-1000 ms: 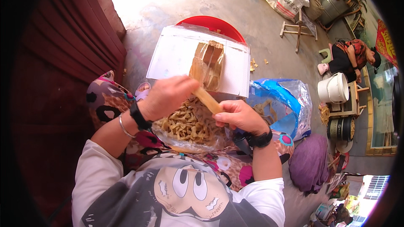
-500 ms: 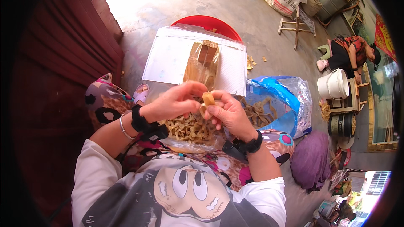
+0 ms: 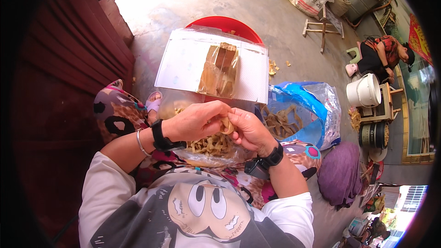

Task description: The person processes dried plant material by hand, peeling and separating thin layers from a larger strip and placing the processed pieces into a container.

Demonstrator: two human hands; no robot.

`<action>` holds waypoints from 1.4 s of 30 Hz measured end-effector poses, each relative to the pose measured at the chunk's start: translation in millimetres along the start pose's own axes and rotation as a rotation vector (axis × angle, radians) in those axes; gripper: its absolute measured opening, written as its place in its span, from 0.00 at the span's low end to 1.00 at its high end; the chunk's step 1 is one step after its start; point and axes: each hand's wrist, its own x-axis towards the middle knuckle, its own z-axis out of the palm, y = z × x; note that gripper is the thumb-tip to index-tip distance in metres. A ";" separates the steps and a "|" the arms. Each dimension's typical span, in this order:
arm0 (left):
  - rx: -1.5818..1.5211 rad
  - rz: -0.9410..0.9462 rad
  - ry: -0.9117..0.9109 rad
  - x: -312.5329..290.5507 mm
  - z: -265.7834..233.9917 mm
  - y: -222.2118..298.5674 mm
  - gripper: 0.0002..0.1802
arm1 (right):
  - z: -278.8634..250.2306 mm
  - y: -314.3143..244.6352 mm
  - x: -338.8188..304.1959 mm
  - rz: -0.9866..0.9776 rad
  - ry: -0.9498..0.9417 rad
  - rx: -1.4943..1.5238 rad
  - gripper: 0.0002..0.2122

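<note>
Over my lap, my left hand (image 3: 195,120) and my right hand (image 3: 251,129) meet, both closed on one small tan strip (image 3: 227,126). It looks bent or looped, and its ends are hidden by the fingers. My left fingers cover its upper left side, while my right thumb and forefinger pinch it from the right. Below the hands, a clear plastic bag holds a pile of short, twisted tan pieces (image 3: 212,147). To the right, longer brownish strips (image 3: 281,123) lie in an open blue plastic bag (image 3: 314,124).
Ahead, a white board (image 3: 177,66) rests over a red basin (image 3: 250,33), with a plastic-wrapped brown block (image 3: 216,74) on it. A purple cloth bundle (image 3: 339,174) sits at the right. Farther right are a white bucket (image 3: 363,93) and a seated person (image 3: 381,57).
My left hand has moved in toward my right and its fingers have closed on the strip. Both hands are slightly lower. The seated person's arm has shifted.
</note>
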 end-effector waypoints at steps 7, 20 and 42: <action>0.108 -0.171 0.030 -6.5 8.8 -9.2 0.09 | 17.8 14.0 2.7 -0.562 0.274 -0.831 0.10; 0.230 -0.045 -0.002 -6.4 -10.0 -9.0 0.06 | 0.5 -1.8 -2.7 -0.097 -0.077 -0.126 0.14; -0.250 -0.495 -0.069 -7.3 -20.4 -0.7 0.12 | -8.0 -42.0 -17.6 -0.134 0.061 -0.354 0.08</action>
